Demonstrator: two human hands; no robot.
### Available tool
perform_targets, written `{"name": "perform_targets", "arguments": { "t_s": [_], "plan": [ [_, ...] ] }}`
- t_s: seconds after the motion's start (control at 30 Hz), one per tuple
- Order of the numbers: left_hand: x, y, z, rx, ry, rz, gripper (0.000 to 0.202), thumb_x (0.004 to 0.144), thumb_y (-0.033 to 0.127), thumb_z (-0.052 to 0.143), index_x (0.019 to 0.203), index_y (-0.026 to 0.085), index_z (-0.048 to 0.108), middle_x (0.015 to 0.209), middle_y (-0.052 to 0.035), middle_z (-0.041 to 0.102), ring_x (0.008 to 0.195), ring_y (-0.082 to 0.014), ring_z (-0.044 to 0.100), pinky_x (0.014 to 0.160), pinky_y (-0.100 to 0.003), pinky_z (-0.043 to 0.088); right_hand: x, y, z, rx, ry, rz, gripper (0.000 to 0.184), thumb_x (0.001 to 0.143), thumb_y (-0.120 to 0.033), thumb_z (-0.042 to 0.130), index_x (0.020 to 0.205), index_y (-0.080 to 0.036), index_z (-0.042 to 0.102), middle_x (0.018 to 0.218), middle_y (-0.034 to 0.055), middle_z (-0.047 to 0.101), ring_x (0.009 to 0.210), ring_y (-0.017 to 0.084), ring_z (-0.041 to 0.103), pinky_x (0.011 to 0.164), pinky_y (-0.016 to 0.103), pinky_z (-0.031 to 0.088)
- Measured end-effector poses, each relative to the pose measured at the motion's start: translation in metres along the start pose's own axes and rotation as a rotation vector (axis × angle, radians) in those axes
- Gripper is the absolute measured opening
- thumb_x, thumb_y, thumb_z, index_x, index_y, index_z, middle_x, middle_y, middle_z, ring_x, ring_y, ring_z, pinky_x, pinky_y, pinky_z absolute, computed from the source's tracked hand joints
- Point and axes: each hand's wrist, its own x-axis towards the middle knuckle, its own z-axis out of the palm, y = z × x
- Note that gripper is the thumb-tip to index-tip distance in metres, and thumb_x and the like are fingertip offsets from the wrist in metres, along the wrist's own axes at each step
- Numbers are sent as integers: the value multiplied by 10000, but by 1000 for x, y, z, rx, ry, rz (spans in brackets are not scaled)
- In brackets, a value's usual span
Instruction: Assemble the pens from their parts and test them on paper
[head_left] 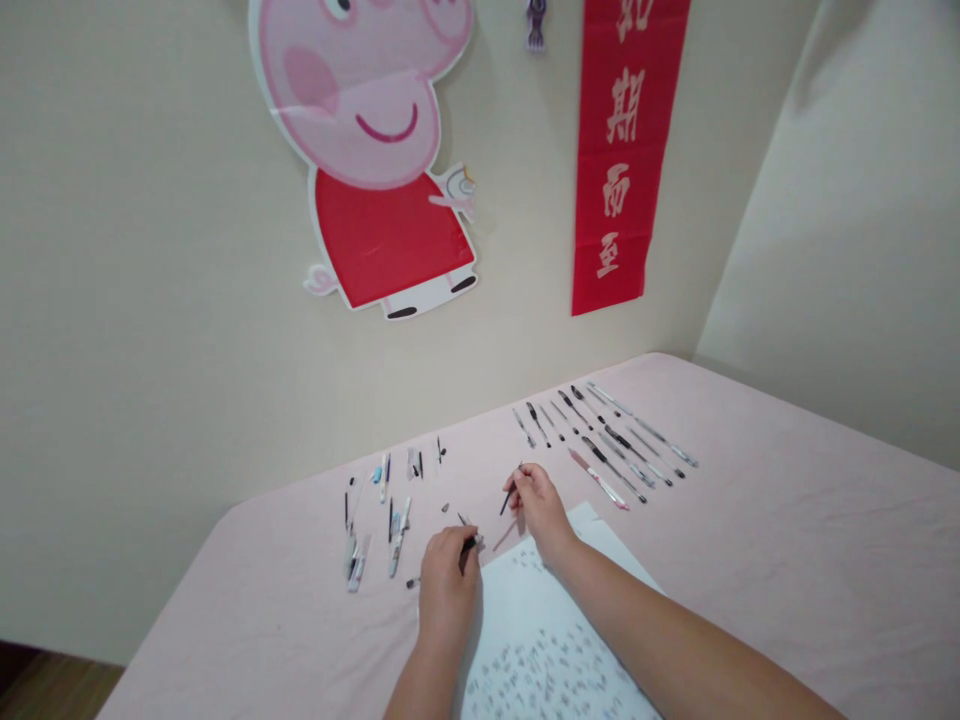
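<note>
Pink surface [787, 560], written-on paper [529, 615], and it's delicate work here!
The left hand [450, 565] curls around a dark pen part [468, 544]; the right hand [538, 497] pinches a slim dark rod [508, 499] near the paper's far edge. Pen-part handling, seemingly; the next move likely needs steady control.

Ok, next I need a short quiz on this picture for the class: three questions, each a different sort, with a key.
1. Multiple choice: What does the right hand hold?
A) a sheet of paper
B) a thin dark stick
C) a red banner
2. True or false: The red banner hangs to the left of the cartoon pig.
3. Short answer: Which hand is nearer the rows of long pens on the pink cloth?

Key:
1. B
2. False; the red banner hangs to the right of the cartoon pig.
3. The right hand.
</note>
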Motion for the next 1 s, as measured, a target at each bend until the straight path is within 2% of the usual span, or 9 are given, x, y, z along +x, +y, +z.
{"name": "perform_targets", "arguments": {
  "t_s": [0.33, 0.7, 1.0],
  "plan": [
    [1, 6, -1, -34, -4, -44, 175, 783, 180, 532, 908, 198, 654, 873, -75, 678, 865, -249, 608, 765, -398, 482, 2, 5, 0, 74, 11, 29, 282, 797, -473, 557, 788, -200, 489, 694, -13, 603, 513, 90, 517, 485, 215, 432],
    [1, 8, -2, -18, 19, -23, 169, 776, 164, 537, 893, 195, 656, 859, -69, 686, 850, -237, 611, 759, -382, 481, 2, 2, 0, 154, 31, 61, 280, 769, -461, 590, 787, -199, 492, 742, -4, 603, 537, 89, 532, 486, 213, 456],
    [2, 6, -3, -82, 106, -54, 158, 787, 206, 528, 881, 192, 654, 878, -73, 660, 872, -237, 607, 780, -385, 492, 2, 1, 1, 188, -6, 52, 285, 762, -463, 608, 781, -193, 516, 749, 7, 628, 566, 99, 568, 529, 233, 497]
  ]
}}
